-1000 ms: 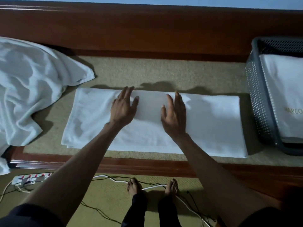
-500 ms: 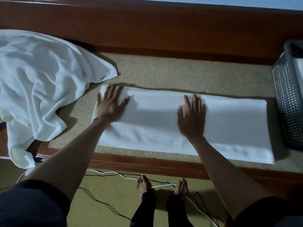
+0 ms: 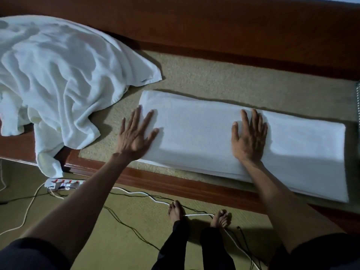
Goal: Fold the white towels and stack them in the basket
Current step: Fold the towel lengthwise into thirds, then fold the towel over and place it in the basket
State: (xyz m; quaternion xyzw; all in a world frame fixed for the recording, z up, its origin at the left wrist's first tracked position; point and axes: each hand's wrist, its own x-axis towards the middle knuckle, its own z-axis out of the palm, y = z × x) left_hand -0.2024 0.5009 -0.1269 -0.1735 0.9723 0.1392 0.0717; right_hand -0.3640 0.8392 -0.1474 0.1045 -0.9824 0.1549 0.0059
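Straight and spread, gripping nothing, a little blurred: left fingers, straddling the 9 o'clock end of the folded towel, thumb on the cloth, outer fingers over the mat. Straight and close together, pointing to 12 o'clock, thumb out toward 9: right fingers, pressed flat on the same towel, right of its middle. Palm down and well apart, left hand and right hand, with bare forearms running back toward 6 o'clock.

Stretching from the centre out to 3 o'clock, the folded towel as a long flat strip on the mat. At 10 o'clock, a loose towel, rumpled, spilling over the wooden edge. At the 3 o'clock border, only a sliver of the basket. At 8 o'clock on the floor, a power strip with cables; at 6 o'clock, two bare feet.
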